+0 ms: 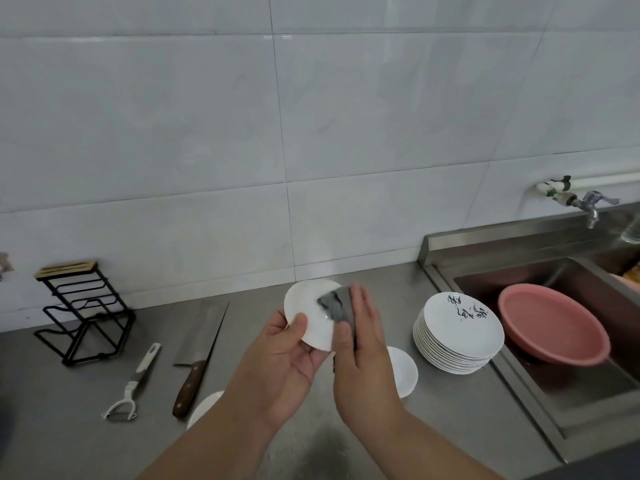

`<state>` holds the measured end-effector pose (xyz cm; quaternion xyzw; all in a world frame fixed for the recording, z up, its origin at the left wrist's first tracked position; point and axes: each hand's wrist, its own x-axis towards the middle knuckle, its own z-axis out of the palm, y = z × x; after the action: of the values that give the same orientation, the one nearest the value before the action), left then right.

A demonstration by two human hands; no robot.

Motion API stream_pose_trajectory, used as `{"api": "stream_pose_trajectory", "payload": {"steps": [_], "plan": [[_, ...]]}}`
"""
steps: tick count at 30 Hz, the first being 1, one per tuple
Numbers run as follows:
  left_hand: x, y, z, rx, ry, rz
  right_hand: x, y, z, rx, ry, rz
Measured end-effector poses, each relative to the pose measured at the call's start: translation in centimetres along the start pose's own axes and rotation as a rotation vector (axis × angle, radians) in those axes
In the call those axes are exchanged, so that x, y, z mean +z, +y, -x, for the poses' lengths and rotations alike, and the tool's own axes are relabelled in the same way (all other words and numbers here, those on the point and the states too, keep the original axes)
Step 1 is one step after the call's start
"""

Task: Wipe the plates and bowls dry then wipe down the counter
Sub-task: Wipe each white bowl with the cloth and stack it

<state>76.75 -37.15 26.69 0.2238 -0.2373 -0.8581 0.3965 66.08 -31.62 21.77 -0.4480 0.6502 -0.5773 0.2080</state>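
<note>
My left hand grips a small white plate by its lower edge, thumb on the rim, holding it tilted above the grey counter. My right hand holds a grey cloth against the plate's right side, thumb in front and fingers behind. A tall stack of white plates with black markings on the top one stands to the right, beside the sink. A small white dish lies under my right hand, and another white dish shows partly under my left forearm.
A cleaver with a brown handle and a white peeler lie on the counter at left, in front of a black wire rack. A pink basin sits in the steel sink under a tap.
</note>
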Motion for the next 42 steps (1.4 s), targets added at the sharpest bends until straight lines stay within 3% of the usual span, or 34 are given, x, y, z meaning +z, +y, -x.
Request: {"api": "stream_pose_trajectory", "payload": {"steps": [3,5,8,13,18,26,30,39,42], "plan": [[0.3,0.1,-0.6,-0.029,0.097,0.072,-1.4,2.5,0.3,-0.165,-0.062,0.158],[0.1,-0.1,-1.0,-0.043,0.145,0.075,-2.7,3.8,0.0,-0.155,-0.089,0.183],[-0.4,-0.7,-1.4,-0.052,0.215,0.048,-5.7,4.9,-1.2,-0.028,-0.089,0.28],[-0.9,-2.9,-2.1,-0.136,0.222,-0.078,-10.9,5.4,-2.4,0.329,-0.316,0.505],[-2.1,-6.2,-3.4,-0.232,0.268,-0.208,-14.2,5.4,-2.7,0.568,-0.466,0.339],[-4.2,-13.1,-5.6,-0.32,0.381,-0.391,-15.1,9.7,-0.7,0.678,-0.328,0.312],[-5.3,-16.1,-6.6,-0.306,0.498,-0.683,-15.7,11.8,-0.3,0.711,-0.271,0.29],[-4.0,-18.0,-7.9,-0.215,0.431,-0.735,-16.7,15.6,-1.5,0.771,-0.265,0.056],[-5.1,-18.0,-8.6,-0.169,0.323,-0.944,-16.7,17.2,-2.2,0.759,-0.343,0.071]]}}
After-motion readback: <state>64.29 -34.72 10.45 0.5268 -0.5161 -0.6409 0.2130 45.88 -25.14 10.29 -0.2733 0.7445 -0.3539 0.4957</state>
